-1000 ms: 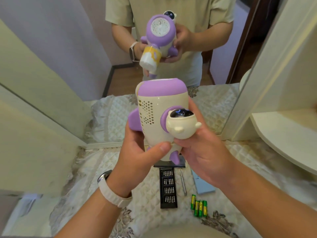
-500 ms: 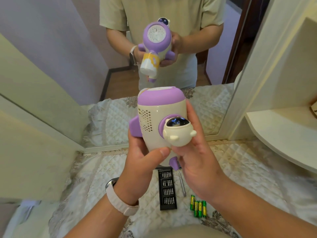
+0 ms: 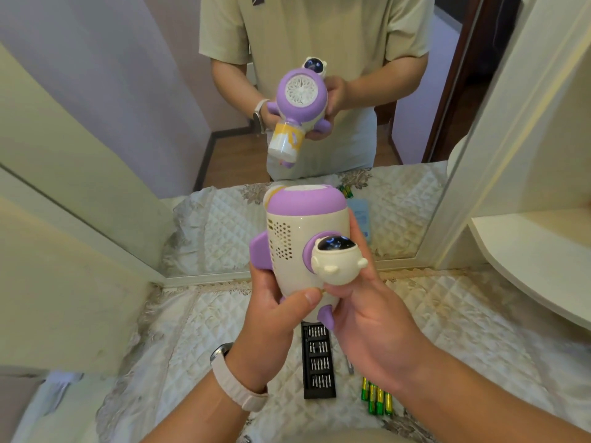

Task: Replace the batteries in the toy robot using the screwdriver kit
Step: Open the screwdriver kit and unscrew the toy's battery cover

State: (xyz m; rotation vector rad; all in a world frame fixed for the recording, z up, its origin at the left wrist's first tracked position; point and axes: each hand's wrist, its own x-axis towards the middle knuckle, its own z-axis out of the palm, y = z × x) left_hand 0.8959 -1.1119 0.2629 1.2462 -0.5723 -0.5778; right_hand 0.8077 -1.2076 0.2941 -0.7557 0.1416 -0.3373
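Right now we hold the toy robot up above the middle of the worktop, with the left grip wrapped round its lower body and the right grip clamped under its small head. We judge we are hunting for the battery door, which does not show; best to turn the toy slowly with both grips firm. Near the worktop's front edge the black bit tray holds four rows of bits; four green batteries lie loose just right of it
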